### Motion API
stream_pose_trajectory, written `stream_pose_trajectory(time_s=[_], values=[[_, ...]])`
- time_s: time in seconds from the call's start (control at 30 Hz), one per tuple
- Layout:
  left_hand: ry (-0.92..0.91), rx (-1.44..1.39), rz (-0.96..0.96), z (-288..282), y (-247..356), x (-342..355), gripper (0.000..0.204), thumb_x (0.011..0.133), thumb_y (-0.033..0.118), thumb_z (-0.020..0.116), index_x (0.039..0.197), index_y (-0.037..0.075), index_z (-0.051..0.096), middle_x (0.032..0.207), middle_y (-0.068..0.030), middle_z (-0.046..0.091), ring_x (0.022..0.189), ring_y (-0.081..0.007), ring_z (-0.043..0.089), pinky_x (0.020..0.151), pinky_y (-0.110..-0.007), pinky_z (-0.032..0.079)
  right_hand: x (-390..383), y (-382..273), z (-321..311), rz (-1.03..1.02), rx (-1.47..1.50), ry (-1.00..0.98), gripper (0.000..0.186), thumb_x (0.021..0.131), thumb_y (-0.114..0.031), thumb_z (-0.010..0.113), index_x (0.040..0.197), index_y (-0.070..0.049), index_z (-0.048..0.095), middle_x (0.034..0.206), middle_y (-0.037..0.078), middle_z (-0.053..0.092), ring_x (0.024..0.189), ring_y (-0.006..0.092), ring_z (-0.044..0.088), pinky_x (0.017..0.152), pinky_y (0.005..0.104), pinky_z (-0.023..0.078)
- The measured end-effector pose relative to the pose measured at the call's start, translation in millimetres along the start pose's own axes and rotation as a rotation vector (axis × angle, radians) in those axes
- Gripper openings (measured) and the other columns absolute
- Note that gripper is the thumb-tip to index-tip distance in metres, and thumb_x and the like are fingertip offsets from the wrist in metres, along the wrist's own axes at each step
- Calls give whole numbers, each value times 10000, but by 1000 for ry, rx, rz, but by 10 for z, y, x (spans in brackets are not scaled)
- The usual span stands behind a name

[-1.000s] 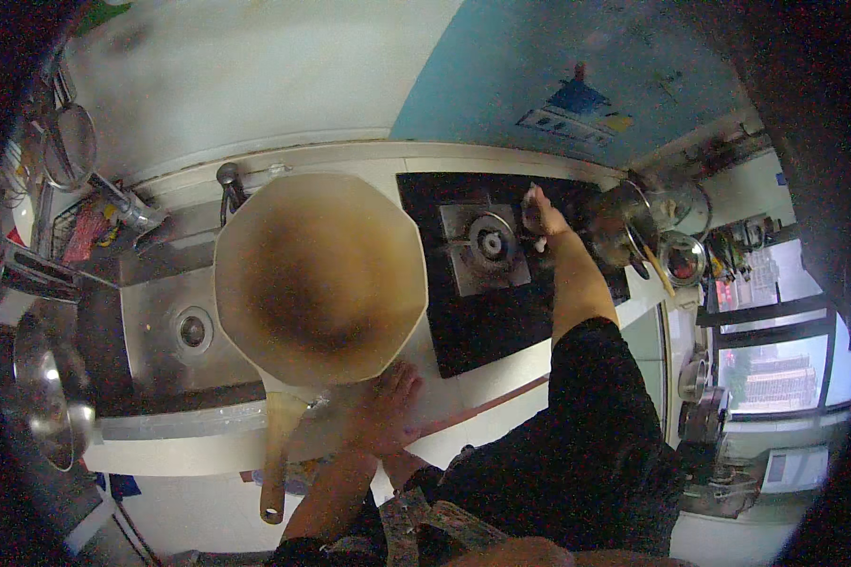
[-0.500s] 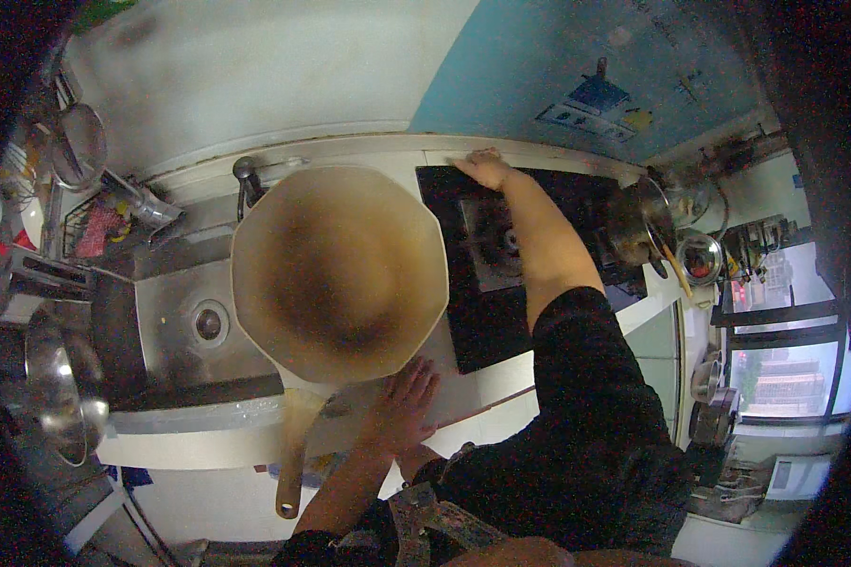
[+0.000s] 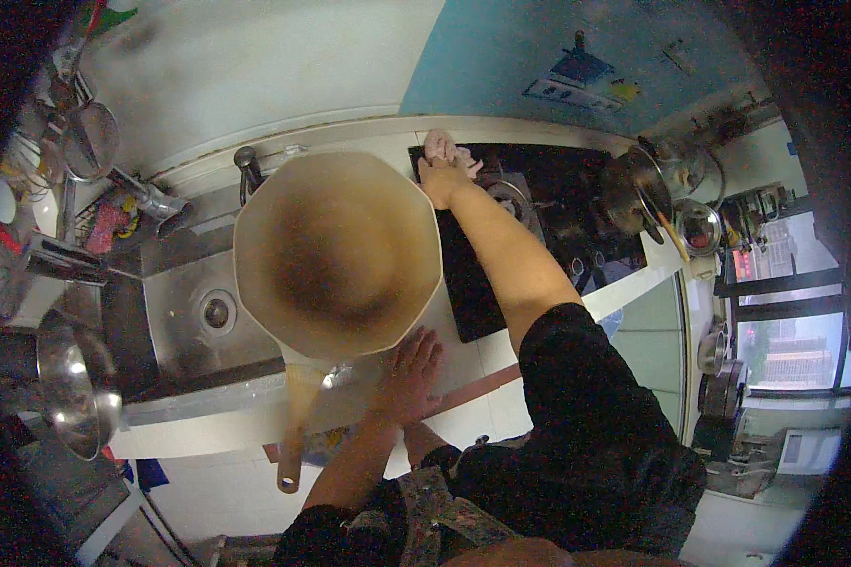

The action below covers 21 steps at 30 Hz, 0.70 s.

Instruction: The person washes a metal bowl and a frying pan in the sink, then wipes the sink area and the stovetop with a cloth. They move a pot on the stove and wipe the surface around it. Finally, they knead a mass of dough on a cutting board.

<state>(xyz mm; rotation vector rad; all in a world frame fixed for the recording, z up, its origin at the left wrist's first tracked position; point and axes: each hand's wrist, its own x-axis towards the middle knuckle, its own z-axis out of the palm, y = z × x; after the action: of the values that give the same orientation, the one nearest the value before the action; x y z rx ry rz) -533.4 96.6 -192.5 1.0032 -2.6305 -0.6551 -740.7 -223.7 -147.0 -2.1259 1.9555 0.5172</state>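
Right hand (image 3: 442, 181) up at twelve o'clock, fingers clamped on a pale, crumpled cloth (image 3: 441, 147) at the back-left corner of the black hob (image 3: 468, 300)! Left hand (image 3: 412, 376) down at six, fingers slightly apart over the bench (image 3: 490, 353), just beside the rim of the big pan (image 3: 338, 250), whose handle (image 3: 292, 454) points to seven. Over at nine, the sink (image 3: 182, 298).

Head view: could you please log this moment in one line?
left hand: open, front edge of counter | right hand: holding pale cloth, far left corner of cooktop
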Motion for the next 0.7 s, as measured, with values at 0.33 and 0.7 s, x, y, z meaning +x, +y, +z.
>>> stream_pose_trajectory(time_s=[0.33, 0.7], values=[[38, 109, 24, -16, 51, -15, 1024, 621, 512, 819, 1467, 78, 439, 1598, -122, 315, 1507, -283, 220, 1224, -481, 175, -835, 124, 483, -409, -100, 309, 496, 854, -198, 538, 1332, -83, 603, 1334, 199, 569, 1325, 346, 485, 1225, 563, 77], [73, 157, 48, -86, 89, -32, 966, 664, 584, 763, 1415, 42, 490, 1558, -135, 377, 1482, -295, 281, 1230, -506, 167, -1846, -98, 676, -357, -155, 334, 510, 902, -240, 549, 1363, -23, 555, 1400, 172, 532, 1383, 287, 430, 1232, 515, 115]])
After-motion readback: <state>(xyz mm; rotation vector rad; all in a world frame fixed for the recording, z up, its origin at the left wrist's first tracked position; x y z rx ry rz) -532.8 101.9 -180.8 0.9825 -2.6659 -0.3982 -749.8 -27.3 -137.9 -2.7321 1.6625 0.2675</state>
